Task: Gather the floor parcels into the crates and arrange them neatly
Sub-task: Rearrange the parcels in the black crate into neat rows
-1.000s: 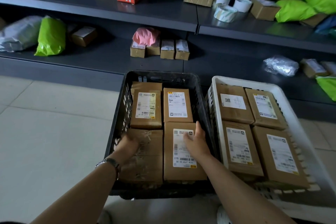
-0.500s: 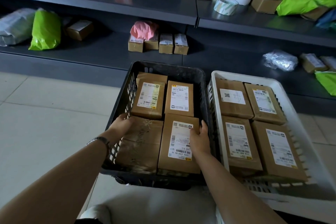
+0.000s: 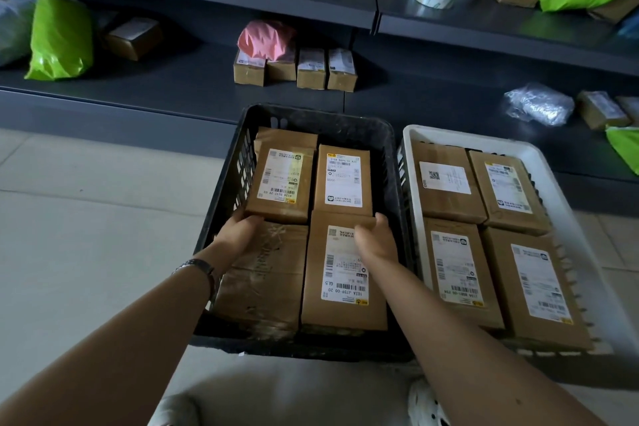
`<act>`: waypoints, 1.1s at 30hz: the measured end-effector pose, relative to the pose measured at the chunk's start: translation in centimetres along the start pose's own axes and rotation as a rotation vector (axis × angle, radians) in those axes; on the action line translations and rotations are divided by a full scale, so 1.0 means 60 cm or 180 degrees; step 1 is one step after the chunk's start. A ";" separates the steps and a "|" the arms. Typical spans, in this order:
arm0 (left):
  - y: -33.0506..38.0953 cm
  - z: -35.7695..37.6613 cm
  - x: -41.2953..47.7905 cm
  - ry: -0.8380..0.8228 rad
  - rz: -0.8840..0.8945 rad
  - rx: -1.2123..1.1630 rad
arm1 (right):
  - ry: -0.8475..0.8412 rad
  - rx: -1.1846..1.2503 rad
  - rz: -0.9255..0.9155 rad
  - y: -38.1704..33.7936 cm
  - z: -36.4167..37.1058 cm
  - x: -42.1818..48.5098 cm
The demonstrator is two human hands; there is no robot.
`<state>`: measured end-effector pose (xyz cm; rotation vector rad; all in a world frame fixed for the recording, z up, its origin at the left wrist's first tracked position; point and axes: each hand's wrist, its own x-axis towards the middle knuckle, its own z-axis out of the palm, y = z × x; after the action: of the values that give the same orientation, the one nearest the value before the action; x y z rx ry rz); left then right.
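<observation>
Brown labelled parcels flat inside crates

Two crates sit side by side on the floor: the left crate under both hands, the right crate just outside the right hand. The left hand rests on the near-left parcel, at the near edge of the far-left parcel. The right hand lies on the near-right parcel, with the far-right parcel just beyond it. Past both hands, behind the crates, the lower shelf carries a row of small boxes.
</observation>
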<state>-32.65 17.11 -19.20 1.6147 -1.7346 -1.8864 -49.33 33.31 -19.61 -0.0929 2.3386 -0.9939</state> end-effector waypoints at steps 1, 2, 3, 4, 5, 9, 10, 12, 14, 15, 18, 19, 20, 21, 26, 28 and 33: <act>0.000 0.003 -0.001 -0.0023 0.0016 0.0006 | -0.0023 0.0000 0.0003 0.001 0.001 0.002; 0.000 0.005 -0.002 -0.0035 0.0061 0.0034 | -0.0044 0.0003 0.0010 -0.001 0.000 -0.002; -0.001 0.009 -0.003 -0.0034 0.0115 0.0099 | -0.0049 -0.0003 -0.0013 -0.003 -0.003 -0.008; -0.001 0.012 -0.009 -0.0040 0.0190 0.0230 | -0.0054 -0.0015 -0.0055 -0.001 -0.005 -0.015; -0.002 0.014 -0.016 -0.0045 0.0226 0.0439 | -0.0076 -0.0011 -0.0098 0.006 -0.007 -0.020; -0.020 0.020 -0.038 0.0049 -0.0174 0.1160 | -0.0200 0.0002 -0.0013 0.044 -0.008 -0.040; -0.027 0.021 -0.042 0.0060 -0.0360 0.1289 | -0.0199 -0.0035 0.0084 0.049 -0.009 -0.045; -0.039 0.018 -0.050 0.0036 -0.0599 0.1436 | -0.0283 -0.0046 0.0199 0.058 -0.012 -0.049; -0.048 0.014 -0.051 0.0037 -0.0636 0.1411 | -0.0377 0.0000 0.0194 0.059 -0.018 -0.053; -0.052 0.012 -0.048 0.0041 -0.0575 0.1356 | -0.0394 0.0033 0.0158 0.060 -0.019 -0.053; -0.045 0.007 -0.048 0.0028 -0.0400 0.1220 | -0.0365 0.0108 0.0038 0.057 -0.017 -0.055; -0.041 0.008 -0.047 0.0076 -0.0421 0.1089 | -0.0333 0.0158 0.0007 0.058 -0.014 -0.052; -0.035 0.012 -0.046 0.0135 -0.0406 0.1005 | -0.0293 0.0224 -0.0022 0.059 -0.011 -0.051; -0.029 0.016 -0.042 0.0194 -0.0374 0.0918 | -0.0254 0.0287 -0.0061 0.060 -0.008 -0.048; 0.010 0.028 -0.008 0.0271 -0.0118 0.0409 | -0.0154 0.0089 -0.0520 0.027 -0.007 -0.027; 0.018 0.032 -0.002 0.0193 -0.0002 0.0189 | -0.0151 0.0010 -0.0493 0.010 -0.006 -0.015; 0.010 0.037 0.002 0.0153 0.0112 0.0122 | -0.0198 -0.0365 -0.0558 0.008 0.002 -0.010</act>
<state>-34.64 18.28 -19.30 1.6175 -1.7786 -1.7946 -48.71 33.73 -19.69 -0.3744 2.3597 -0.9243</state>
